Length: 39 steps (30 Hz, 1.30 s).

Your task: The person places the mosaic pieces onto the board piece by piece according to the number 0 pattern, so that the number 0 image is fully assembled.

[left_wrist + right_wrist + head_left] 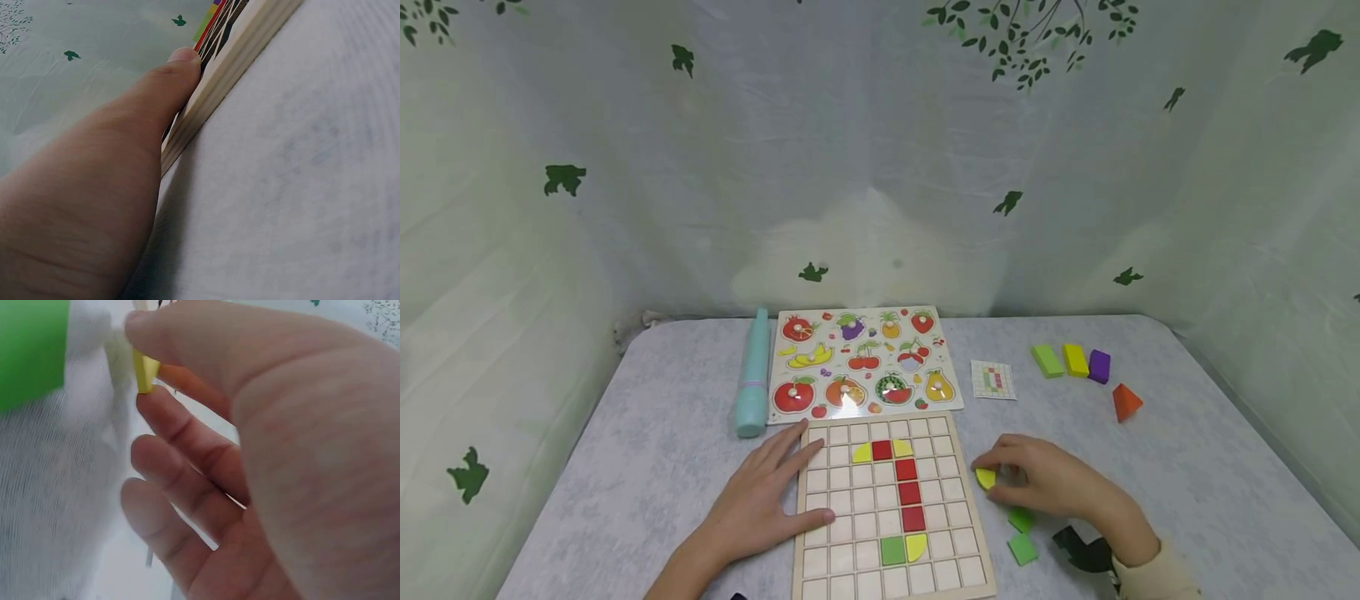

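My right hand pinches a yellow quarter-round tile between thumb and fingers, just off the right edge of a wooden grid board; the right wrist view shows the same tile edge-on. Spread over the board's left edge, my left hand rests with straight fingers, its thumb on the grid. Set in the grid are several red tiles in a column, one red tile between two yellow ones above, and a green tile beside a yellow one below. Two loose green tiles lie below my right hand.
Behind the grid board lies a fruit puzzle board, with a teal cylinder along its left side. A small pattern card sits to its right. Farther right are green, yellow and purple blocks and an orange triangular block.
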### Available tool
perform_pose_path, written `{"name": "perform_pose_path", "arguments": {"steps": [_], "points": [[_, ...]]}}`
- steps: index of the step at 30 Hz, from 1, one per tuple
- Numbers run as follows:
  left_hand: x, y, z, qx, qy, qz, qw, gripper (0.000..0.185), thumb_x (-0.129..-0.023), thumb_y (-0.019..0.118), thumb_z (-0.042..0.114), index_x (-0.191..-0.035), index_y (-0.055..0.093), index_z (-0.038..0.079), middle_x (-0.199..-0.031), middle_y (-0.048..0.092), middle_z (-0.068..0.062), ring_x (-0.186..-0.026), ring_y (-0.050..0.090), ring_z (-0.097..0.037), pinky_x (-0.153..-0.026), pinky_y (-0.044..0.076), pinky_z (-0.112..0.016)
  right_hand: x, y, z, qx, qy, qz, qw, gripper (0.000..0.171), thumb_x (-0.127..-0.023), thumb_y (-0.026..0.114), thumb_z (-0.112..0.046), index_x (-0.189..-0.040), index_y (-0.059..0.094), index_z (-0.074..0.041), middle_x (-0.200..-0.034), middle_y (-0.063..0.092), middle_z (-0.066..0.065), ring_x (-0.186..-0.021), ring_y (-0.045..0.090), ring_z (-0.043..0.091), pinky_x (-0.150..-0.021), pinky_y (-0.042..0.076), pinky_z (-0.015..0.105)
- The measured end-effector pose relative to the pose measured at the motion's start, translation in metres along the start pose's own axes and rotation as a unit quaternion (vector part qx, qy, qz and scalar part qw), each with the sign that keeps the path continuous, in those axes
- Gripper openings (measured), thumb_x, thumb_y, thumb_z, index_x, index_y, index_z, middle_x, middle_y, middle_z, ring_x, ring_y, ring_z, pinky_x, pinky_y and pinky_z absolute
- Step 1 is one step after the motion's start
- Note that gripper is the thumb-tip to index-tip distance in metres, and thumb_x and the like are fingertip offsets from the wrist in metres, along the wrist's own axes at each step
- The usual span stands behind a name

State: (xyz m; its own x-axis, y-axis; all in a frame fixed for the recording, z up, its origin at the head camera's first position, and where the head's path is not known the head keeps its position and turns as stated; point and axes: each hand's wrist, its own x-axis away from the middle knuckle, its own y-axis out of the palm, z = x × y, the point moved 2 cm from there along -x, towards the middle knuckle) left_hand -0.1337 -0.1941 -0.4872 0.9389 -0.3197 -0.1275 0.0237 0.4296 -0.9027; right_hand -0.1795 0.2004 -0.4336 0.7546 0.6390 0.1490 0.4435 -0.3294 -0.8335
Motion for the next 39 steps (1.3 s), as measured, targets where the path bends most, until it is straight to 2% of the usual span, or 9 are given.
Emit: {"name": "perform_pose_path", "arguments": {"steps": [3,7,11,16,21,26,31,35,39], "points": [[0.000,0.000,0.000,0.000,0.003,0.002,1.0000,0.097,-0.078,0.063,0.083,-0.153,0.052,0.022,-0.166,0.035,-0.006,-0.150,0.035,-0.030,-0.116,0.038,-0.060,-0.001,0.003,-0.010,-0.002,-0.002,0.009,1.000,0.032,-0.093,0.077,-0.035,-0.125,0.075,-0.027,-0.106,0.065,-0.021,-0.090,0.057,0.003,-0.078,0.053,0.022],[0.000,0.000,0.000,-0.001,0.004,0.002,1.0000,0.097,-0.079,0.063,0.084,-0.152,0.052,0.022,-0.166,0.035,-0.006,-0.150,0.035,-0.031,-0.116,0.039,-0.060,-0.006,0.010,-0.026,0.006,-0.025,0.020,0.999,0.032,-0.094,0.077,-0.035,-0.125,0.074,-0.028,-0.109,0.065,-0.021,-0.094,0.057,0.003,-0.082,0.055,0.024],[0.000,0.000,-0.001,-0.002,0.005,0.003,1.0000,0.097,-0.079,0.062,0.084,-0.153,0.052,0.021,-0.166,0.034,-0.006,-0.150,0.035,-0.031,-0.116,0.039,-0.060,-0.012,0.021,-0.044,0.020,-0.064,0.033,0.997,0.031,-0.095,0.076,-0.036,-0.125,0.074,-0.029,-0.110,0.064,-0.021,-0.093,0.057,0.003,-0.081,0.054,0.021],[0.000,-0.001,-0.002,-0.003,0.002,0.002,1.0000,0.097,-0.079,0.062,0.084,-0.152,0.052,0.021,-0.167,0.034,-0.006,-0.150,0.035,-0.031,-0.116,0.038,-0.060,-0.019,0.035,-0.068,0.012,-0.125,0.047,0.991,0.031,-0.096,0.075,-0.035,-0.125,0.073,-0.025,-0.110,0.065,-0.019,-0.094,0.059,0.003,-0.082,0.053,0.018],[0.001,-0.002,-0.001,-0.003,0.005,0.004,1.0000,0.096,-0.079,0.063,0.083,-0.152,0.053,0.021,-0.167,0.034,-0.007,-0.150,0.035,-0.031,-0.116,0.038,-0.061,-0.024,0.047,-0.091,0.011,-0.154,0.047,0.987,0.028,-0.098,0.073,-0.033,-0.124,0.072,-0.025,-0.112,0.066,-0.018,-0.096,0.058,0.001,-0.085,0.053,0.016],[0.000,-0.002,0.001,-0.003,0.008,0.005,1.0000,0.096,-0.079,0.064,0.082,-0.152,0.053,0.020,-0.166,0.035,-0.007,-0.150,0.035,-0.032,-0.116,0.038,-0.061,-0.027,0.065,-0.105,0.033,-0.157,0.040,0.986,0.025,-0.100,0.069,-0.040,-0.123,0.071,-0.031,-0.114,0.064,-0.021,-0.100,0.055,-0.003,-0.088,0.052,0.016],[0.001,-0.002,0.001,0.001,0.009,0.007,0.9999,0.096,-0.080,0.064,0.082,-0.152,0.053,0.020,-0.167,0.035,-0.007,-0.150,0.035,-0.031,-0.116,0.038,-0.061,-0.029,0.081,-0.113,0.021,-0.140,0.017,0.990,0.029,-0.101,0.065,-0.044,-0.129,0.068,-0.037,-0.120,0.063,-0.025,-0.108,0.054,-0.003,-0.094,0.052,0.019],[0.001,-0.002,0.001,0.007,0.010,0.009,0.9999,0.095,-0.080,0.064,0.082,-0.152,0.053,0.021,-0.167,0.034,-0.006,-0.150,0.035,-0.031,-0.116,0.038,-0.061,-0.033,0.088,-0.116,0.023,-0.129,-0.006,0.991,0.033,-0.102,0.062,-0.046,-0.134,0.066,-0.037,-0.123,0.064,-0.025,-0.111,0.054,-0.003,-0.096,0.052,0.021],[0.001,-0.002,0.001,0.010,0.009,0.009,0.9999,0.095,-0.080,0.064,0.082,-0.152,0.053,0.021,-0.167,0.034,-0.005,-0.150,0.035,-0.031,-0.116,0.038,-0.061,-0.034,0.091,-0.116,0.034,-0.123,-0.011,0.992,0.034,-0.102,0.060,-0.047,-0.134,0.065,-0.037,-0.123,0.063,-0.024,-0.111,0.053,-0.002,-0.097,0.052,0.021]]}}
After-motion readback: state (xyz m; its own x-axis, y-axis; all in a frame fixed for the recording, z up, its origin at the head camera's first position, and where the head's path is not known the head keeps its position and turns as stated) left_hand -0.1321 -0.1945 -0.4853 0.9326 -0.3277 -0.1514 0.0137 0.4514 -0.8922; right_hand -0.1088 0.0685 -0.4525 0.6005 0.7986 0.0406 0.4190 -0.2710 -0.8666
